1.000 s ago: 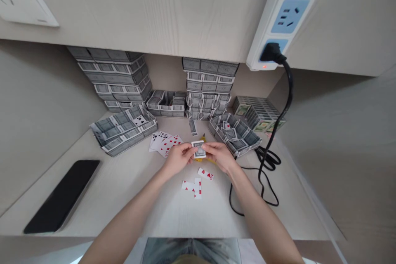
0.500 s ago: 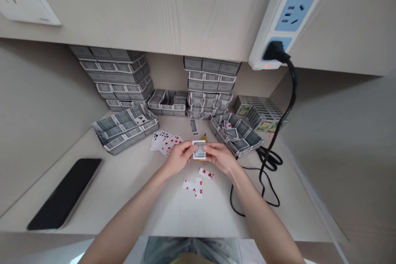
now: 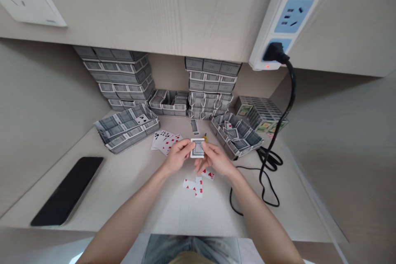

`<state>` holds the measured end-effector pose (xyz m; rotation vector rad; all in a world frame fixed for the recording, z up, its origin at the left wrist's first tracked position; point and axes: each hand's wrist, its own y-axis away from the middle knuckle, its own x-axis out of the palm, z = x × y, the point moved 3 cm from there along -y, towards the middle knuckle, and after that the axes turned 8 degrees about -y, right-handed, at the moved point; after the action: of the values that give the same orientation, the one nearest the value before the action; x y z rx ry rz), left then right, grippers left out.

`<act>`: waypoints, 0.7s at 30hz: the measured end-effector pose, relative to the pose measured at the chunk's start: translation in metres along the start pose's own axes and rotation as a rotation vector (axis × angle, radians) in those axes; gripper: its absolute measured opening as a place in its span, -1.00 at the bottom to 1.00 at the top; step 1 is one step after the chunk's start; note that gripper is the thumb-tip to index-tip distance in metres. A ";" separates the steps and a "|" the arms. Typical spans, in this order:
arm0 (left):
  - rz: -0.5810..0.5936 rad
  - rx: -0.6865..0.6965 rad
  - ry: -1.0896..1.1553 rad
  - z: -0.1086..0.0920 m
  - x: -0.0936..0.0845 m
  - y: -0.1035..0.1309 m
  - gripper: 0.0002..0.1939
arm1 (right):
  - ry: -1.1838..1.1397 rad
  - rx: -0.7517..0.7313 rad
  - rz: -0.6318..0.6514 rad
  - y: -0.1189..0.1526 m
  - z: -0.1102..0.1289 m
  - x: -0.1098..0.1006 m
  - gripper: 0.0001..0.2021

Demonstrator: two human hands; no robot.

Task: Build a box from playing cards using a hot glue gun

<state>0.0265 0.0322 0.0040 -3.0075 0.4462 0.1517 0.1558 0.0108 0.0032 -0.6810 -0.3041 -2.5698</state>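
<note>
Patterned card (image 3: 197, 148) is sitting between the two hands, above the desk (image 3: 167, 210), back side facing up. Left hand (image 3: 178, 155) is pinching its left edge, thumb on top; right hand (image 3: 218, 159) is gripping the right edge, thumb on top, lower fingers spreading below. Step in hand looks like handling or shaping this small piece; can't tell if it is being folded. Next move is probably calling for steady pinches at both edges and even thumb pressure, keeping the edges lined up. Hearts strip (image 3: 208, 174) is lying just below the right fingers, partly covered; two red-marked strips (image 3: 199, 189) are lying nearer the body, touching or overlapping. Face-up cards (image 3: 162, 140) are fanning out beyond the left hand, and a bit of yellow tool (image 3: 205, 137) is showing beyond the card. Versus the frame half a second ago: card is sitting slightly left, right hand's lower fingers are reaching out below it and now covering part of the hearts strip; both thumbs are still holding on.
</note>
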 end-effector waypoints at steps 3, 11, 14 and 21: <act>0.009 0.004 0.032 0.001 0.001 0.000 -0.61 | 0.090 -0.038 -0.008 0.001 -0.001 0.003 -0.62; 0.006 0.046 -0.025 0.001 0.004 0.002 -0.60 | 0.243 -0.125 -0.117 -0.001 0.000 -0.001 -0.65; 0.008 0.049 -0.035 -0.001 0.005 0.003 -0.60 | 0.295 -0.141 -0.159 0.000 0.001 0.000 -0.64; 0.009 0.064 -0.101 0.000 0.005 0.002 -0.61 | 0.406 -0.165 -0.273 0.003 0.002 -0.001 -0.62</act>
<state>0.0302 0.0285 0.0037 -2.9192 0.4452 0.2834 0.1586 0.0095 0.0041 -0.1641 -0.0529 -2.9385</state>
